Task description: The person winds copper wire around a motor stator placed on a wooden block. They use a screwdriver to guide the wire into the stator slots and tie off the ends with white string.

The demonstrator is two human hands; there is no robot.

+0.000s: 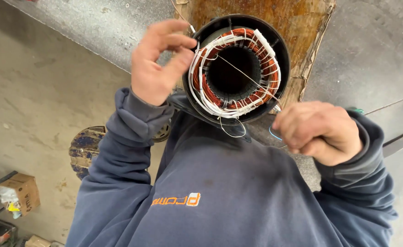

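A round black motor housing (280,45) holds a ring of copper windings (269,68) bound with white lacing cord (210,104). It rests against a worn wooden block (302,18), close to my chest. My left hand (158,61) is at the housing's left rim, thumb and fingers pinched on the white cord. My right hand (318,130) is fisted below and right of the housing, pulling a thin cord (242,73) taut across the bore. A loose loop of cord (232,132) hangs under the housing.
My dark blue sweatshirt (219,192) fills the lower frame. A grey bench surface (370,55) surrounds the block. On the concrete floor at left lie a round worn disc (84,148), a small cardboard box (23,192) and other bits.
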